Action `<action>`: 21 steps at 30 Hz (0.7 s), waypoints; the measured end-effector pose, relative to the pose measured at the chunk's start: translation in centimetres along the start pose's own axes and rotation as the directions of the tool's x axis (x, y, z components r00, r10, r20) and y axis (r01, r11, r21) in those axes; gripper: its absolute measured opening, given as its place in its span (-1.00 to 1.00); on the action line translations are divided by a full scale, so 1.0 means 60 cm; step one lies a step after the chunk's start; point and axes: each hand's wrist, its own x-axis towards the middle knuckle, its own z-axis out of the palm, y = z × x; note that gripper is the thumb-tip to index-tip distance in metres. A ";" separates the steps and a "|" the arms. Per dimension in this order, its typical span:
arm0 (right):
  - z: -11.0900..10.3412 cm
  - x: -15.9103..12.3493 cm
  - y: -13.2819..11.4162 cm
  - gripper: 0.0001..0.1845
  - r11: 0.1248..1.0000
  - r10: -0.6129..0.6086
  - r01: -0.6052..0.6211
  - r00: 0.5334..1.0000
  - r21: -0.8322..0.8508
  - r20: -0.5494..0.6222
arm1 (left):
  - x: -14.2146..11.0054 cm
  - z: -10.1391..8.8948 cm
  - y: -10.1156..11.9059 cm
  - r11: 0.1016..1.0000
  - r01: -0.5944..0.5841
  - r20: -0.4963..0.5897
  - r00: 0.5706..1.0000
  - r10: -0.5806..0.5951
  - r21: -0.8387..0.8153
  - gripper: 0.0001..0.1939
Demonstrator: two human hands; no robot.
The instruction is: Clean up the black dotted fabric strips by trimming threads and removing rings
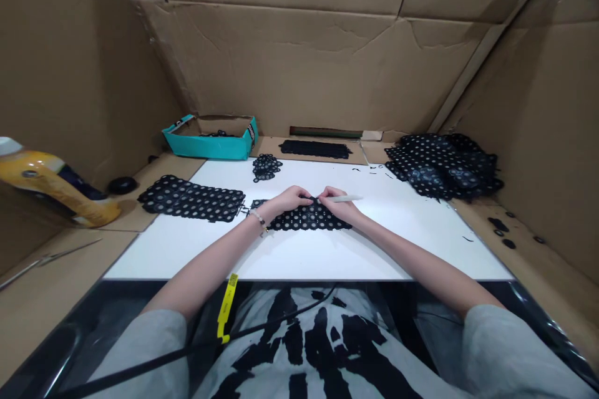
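A black sheet with rows of round holes (pixel 306 218) lies flat on the white board (pixel 299 255) in front of me. My left hand (pixel 291 198) is closed at its far edge, fingertips pressed on the black sheet. Between the fingers of my right hand (pixel 333 196) is a slim white pen-shaped tool (pixel 347 198), its back end pointing right. The tool's tip is at the sheet's far edge, close to my left fingertips, and too small to make out. A second black holed sheet (pixel 196 199) lies to the left, with thin black strips between the two.
A teal box (pixel 210 146) holding black pieces stands back left, near a small round-holed cluster (pixel 266 166). Black holed sheets are piled (pixel 444 165) at right; a folded black strip (pixel 316 149) lies behind. Left are a yellow bottle (pixel 56 184) and scissors (pixel 47 259). Cardboard walls surround the board.
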 end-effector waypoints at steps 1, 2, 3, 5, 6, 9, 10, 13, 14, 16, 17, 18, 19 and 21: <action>0.003 -0.002 -0.003 -0.83 0.999 -0.016 0.015 1.000 -0.049 -0.017 | 0.000 -0.003 0.001 1.000 0.012 0.022 1.000 -0.012 -0.017 -0.64; 0.005 -0.003 -0.007 -0.83 0.996 -0.030 0.027 0.999 -0.089 -0.033 | -0.001 -0.007 0.003 0.999 0.023 0.052 0.998 -0.022 -0.027 -0.64; 0.007 -0.004 -0.009 -0.83 0.993 -0.037 0.032 0.998 -0.110 -0.045 | -0.002 -0.010 0.005 0.999 0.030 0.090 0.996 -0.028 -0.028 -0.63; 0.008 -0.003 -0.012 -0.83 0.996 -0.022 0.016 0.998 -0.088 -0.059 | -0.005 -0.017 0.012 1.000 0.017 0.148 0.989 -0.017 0.003 -0.62; 0.006 -0.002 -0.012 -0.83 0.999 0.000 -0.002 0.998 -0.046 -0.058 | -0.007 -0.018 0.015 0.999 -0.001 0.159 0.987 -0.005 0.041 -0.62; -0.002 0.002 -0.007 -0.83 0.987 0.073 -0.069 0.997 0.146 -0.018 | -0.010 -0.017 0.020 0.981 -0.059 0.111 0.993 0.039 0.184 -0.58; -0.006 0.003 -0.005 -0.83 0.975 0.087 -0.086 0.996 0.205 0.007 | -0.011 -0.015 0.021 0.974 -0.066 0.084 0.995 0.049 0.217 -0.57; -0.013 0.004 -0.002 -0.85 0.956 0.093 -0.109 0.993 0.272 0.074 | -0.009 -0.008 0.018 0.968 -0.070 0.050 0.997 0.060 0.241 -0.60; -0.014 0.003 -0.002 -0.85 0.959 0.092 -0.111 0.992 0.260 0.085 | -0.008 -0.006 0.018 0.970 -0.068 0.049 0.997 0.058 0.235 -0.60; -0.014 0.001 -0.002 -0.86 0.970 0.096 -0.115 0.991 0.216 0.096 | -0.007 -0.004 0.018 0.976 -0.058 0.036 0.998 0.051 0.211 -0.56; -0.014 0.000 -0.002 -0.87 0.974 0.099 -0.117 0.990 0.194 0.099 | -0.007 -0.003 0.018 0.979 -0.052 0.024 0.999 0.048 0.195 -0.52; -0.014 -0.001 -0.001 -0.87 0.978 0.100 -0.116 0.990 0.173 0.100 | -0.006 -0.002 0.018 0.983 -0.047 0.012 0.999 0.046 0.177 -0.49; -0.014 -0.002 -0.001 -0.86 0.981 0.098 -0.113 0.990 0.156 0.103 | -0.006 -0.002 0.018 0.986 -0.043 0.001 0.999 0.043 0.158 -0.47; -0.014 -0.003 0.000 -0.84 0.987 0.087 -0.099 0.991 0.123 0.102 | -0.004 0.000 0.017 0.993 -0.034 -0.007 0.999 0.035 0.112 -0.45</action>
